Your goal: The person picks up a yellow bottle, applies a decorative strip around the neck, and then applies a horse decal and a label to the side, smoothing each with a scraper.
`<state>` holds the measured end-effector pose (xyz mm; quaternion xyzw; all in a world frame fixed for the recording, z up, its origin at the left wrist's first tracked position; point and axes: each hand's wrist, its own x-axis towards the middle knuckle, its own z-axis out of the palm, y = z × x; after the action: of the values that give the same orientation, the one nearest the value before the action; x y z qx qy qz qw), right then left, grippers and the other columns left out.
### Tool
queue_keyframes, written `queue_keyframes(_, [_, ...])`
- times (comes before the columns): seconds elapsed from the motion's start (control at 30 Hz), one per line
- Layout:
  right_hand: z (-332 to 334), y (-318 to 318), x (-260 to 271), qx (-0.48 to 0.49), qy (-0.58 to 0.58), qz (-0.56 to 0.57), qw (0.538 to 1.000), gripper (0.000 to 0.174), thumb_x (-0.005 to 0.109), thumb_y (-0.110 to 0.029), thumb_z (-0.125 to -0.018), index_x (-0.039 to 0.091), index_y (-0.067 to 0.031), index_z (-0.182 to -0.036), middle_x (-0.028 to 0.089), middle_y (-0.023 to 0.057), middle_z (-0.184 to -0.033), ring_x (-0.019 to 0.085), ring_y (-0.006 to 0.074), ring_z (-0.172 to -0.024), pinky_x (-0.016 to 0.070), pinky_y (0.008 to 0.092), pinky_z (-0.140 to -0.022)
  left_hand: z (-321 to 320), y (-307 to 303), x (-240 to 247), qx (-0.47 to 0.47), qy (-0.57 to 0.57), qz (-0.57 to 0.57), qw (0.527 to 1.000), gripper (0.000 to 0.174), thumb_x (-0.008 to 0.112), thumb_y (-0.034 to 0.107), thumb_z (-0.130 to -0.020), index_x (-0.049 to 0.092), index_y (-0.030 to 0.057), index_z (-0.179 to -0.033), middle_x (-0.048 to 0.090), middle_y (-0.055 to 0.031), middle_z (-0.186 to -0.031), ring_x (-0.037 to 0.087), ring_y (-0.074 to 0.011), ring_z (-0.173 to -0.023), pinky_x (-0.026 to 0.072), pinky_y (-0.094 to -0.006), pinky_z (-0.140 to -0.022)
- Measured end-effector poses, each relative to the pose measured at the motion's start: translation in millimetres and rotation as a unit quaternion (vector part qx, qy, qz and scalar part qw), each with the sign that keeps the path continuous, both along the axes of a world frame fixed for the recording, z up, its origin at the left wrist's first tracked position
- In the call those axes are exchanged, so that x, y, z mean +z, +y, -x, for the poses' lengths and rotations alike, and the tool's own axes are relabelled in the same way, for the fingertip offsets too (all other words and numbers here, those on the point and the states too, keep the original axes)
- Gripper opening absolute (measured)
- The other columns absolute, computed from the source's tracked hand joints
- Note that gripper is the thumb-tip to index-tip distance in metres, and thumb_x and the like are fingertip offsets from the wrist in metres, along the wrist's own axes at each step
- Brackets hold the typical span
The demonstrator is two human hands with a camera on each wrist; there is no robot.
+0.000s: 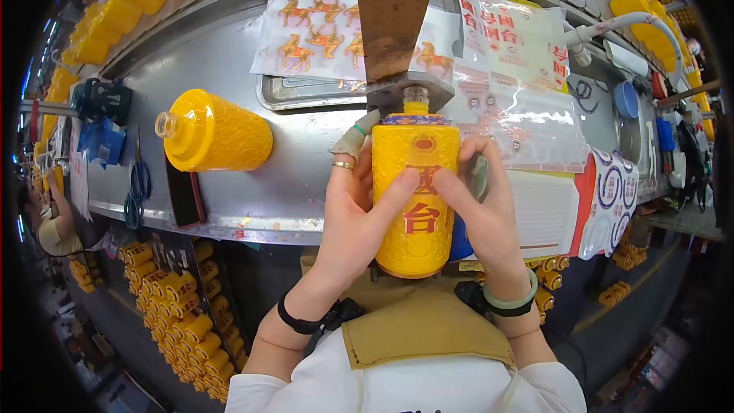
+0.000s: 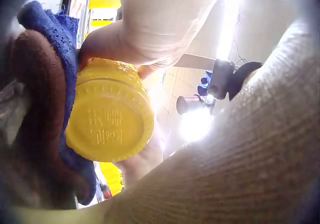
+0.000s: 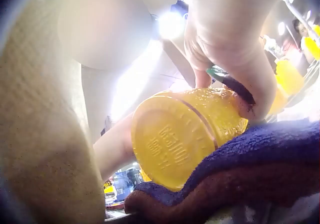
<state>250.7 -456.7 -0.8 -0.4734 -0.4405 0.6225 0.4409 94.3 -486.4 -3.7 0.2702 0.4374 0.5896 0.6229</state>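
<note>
A yellow embossed bottle (image 1: 413, 248) with red characters and a clear glass neck is held between both hands, neck pointing away from the body. My left hand (image 1: 353, 210) grips its left side, with the thumb on the front near the upper character. A pale wrap covers one left finger. From the other side my right hand (image 1: 489, 210) holds the bottle, thumb likewise on the front; a greenish piece (image 1: 479, 176) shows at its fingers. The bottle's round base (image 2: 110, 119) faces the left wrist camera. Blue cloth (image 3: 270, 146) lies under the bottle.
Another yellow bottle (image 1: 229, 134) lies on the metal table (image 1: 306, 160). A brown post (image 1: 397, 15) with a metal plate stands ahead. Horse decal sheets (image 1: 306, 38) cover a tray (image 1: 310, 99); red-printed plastic sheets (image 1: 520, 107) are at right. Scissors (image 1: 138, 183) and a phone (image 1: 183, 195) lie left.
</note>
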Motion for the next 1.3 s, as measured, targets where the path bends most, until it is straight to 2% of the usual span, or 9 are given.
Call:
queue_keyframes(0.47, [-13.0, 6.5, 3.5, 0.014, 0.01, 0.017, 1.0, 0.022, 0.067, -0.004, -0.097, 0.054, -0.0057, -0.116, 0.047, -0.0035, -0.092, 0.043, 0.005, -0.081, 0.037, 0.0206, -0.07, 0.1, -1.3, -4.4, 0.0, 0.007, -0.013, 1.0, 0.062, 0.06, 0.005, -0.104, 0.03, 0.0035, -0.158, 0.05, -0.0143, -0.148, 0.052, -0.0213, -0.136, 0.0438, -0.0368, -0.112])
queue_keyframes(0.53, [-16.9, 13.1, 19.0, 0.007, 0.03, 0.048, 0.998, 0.024, 0.063, -0.002, -0.099, 0.057, -0.004, -0.122, 0.047, -0.003, -0.092, 0.043, 0.0054, -0.081, 0.0377, 0.0208, -0.071, 2.2, -3.3, -7.2, -0.008, -0.026, 0.009, 1.0, 0.058, 0.046, 0.025, -0.111, 0.026, 0.0061, -0.161, 0.044, -0.0159, -0.156, 0.046, -0.0264, -0.143, 0.0381, -0.042, -0.118])
queue_keyframes(0.7, [-10.2, 28.8, 57.5, 0.079, -0.215, -0.255, 0.939, 0.04, 0.062, 0.006, -0.092, 0.063, -0.001, -0.132, 0.067, 0.0073, -0.107, 0.062, 0.0172, -0.095, 0.0492, 0.0305, -0.087, 6.9, -1.4, -9.7, -0.043, -0.074, 0.011, 0.996, 0.061, 0.028, 0.042, -0.113, 0.021, 0.0069, -0.162, 0.04, -0.0179, -0.16, 0.043, -0.0306, -0.146, 0.0361, -0.0461, -0.12])
queue_keyframes(0.8, [-4.1, 46.6, 69.6, 0.146, -0.327, -0.372, 0.856, 0.046, 0.07, 0.011, -0.082, 0.068, -0.0041, -0.125, 0.071, 0.0111, -0.099, 0.069, 0.0235, -0.094, 0.0528, 0.0316, -0.086, 7.3, -3.3, -8.4, -0.051, -0.092, 0.007, 0.994, 0.064, 0.03, 0.046, -0.113, 0.025, 0.003, -0.16, 0.042, -0.0184, -0.158, 0.046, -0.0283, -0.143, 0.0385, -0.044, -0.118])
queue_keyframes(0.87, [-1.8, 61.2, 76.9, 0.05, -0.468, -0.5, 0.727, 0.041, 0.074, 0.006, -0.081, 0.069, -0.0058, -0.12, 0.072, 0.0104, -0.099, 0.068, 0.026, -0.091, 0.0535, 0.0346, -0.082, 7.0, -4.0, -8.2, -0.043, -0.11, 0.009, 0.993, 0.066, 0.034, 0.047, -0.112, 0.031, -0.0007, -0.158, 0.046, -0.0183, -0.155, 0.05, -0.025, -0.14, 0.0421, -0.041, -0.115])
queue_keyframes(0.93, [-0.8, 58.8, 76.9, 0.025, -0.429, -0.492, 0.757, 0.039, 0.074, 0.006, -0.079, 0.07, -0.0065, -0.116, 0.072, 0.0097, -0.097, 0.067, 0.0273, -0.09, 0.0533, 0.0374, -0.079, 7.9, -4.1, -11.2, 0.004, -0.041, 0.027, 0.999, 0.069, 0.033, 0.049, -0.112, 0.031, -0.003, -0.157, 0.042, -0.0195, -0.158, 0.045, -0.0275, -0.145, 0.0362, -0.0427, -0.12])
queue_keyframes(1.0, [-3.6, 45.1, 84.2, 0.244, -0.355, -0.38, 0.819, 0.037, 0.074, 0.005, -0.079, 0.071, -0.0061, -0.114, 0.071, 0.0103, -0.095, 0.065, 0.0289, -0.086, 0.0527, 0.0386, -0.078, 11.3, -7.0, -16.3, 0.015, -0.033, 0.033, 0.999, 0.069, 0.033, 0.049, -0.112, 0.031, -0.0035, -0.157, 0.041, -0.0198, -0.159, 0.043, -0.0283, -0.146, 0.0336, -0.0432, -0.122])
queue_keyframes(1.17, [-9.1, 61.2, 72.6, 0.055, -0.431, -0.539, 0.722, 0.023, 0.076, 0.002, -0.076, 0.075, -0.0069, -0.097, 0.075, 0.0063, -0.093, 0.064, 0.0267, -0.087, 0.0519, 0.037, -0.076, 14.6, -12.0, -20.6, -0.003, -0.009, 0.029, 1.0, 0.07, 0.029, 0.051, -0.112, 0.025, 0.0013, -0.161, 0.035, -0.0191, -0.163, 0.036, -0.0305, -0.15, 0.0283, -0.044, -0.123])
queue_keyframes(1.3, [-37.2, 40.2, 41.6, 0.123, -0.34, -0.584, 0.727, 0.022, 0.078, -0.003, -0.074, 0.076, -0.0132, -0.094, 0.078, 0.001, -0.107, 0.064, 0.0241, -0.091, 0.0497, 0.0382, -0.077, 10.0, -21.6, -9.1, 0.012, 0.042, 0.008, 0.999, 0.061, 0.031, 0.038, -0.114, 0.028, -0.0028, -0.159, 0.036, -0.0208, -0.161, 0.039, -0.0294, -0.148, 0.0306, -0.0444, -0.123])
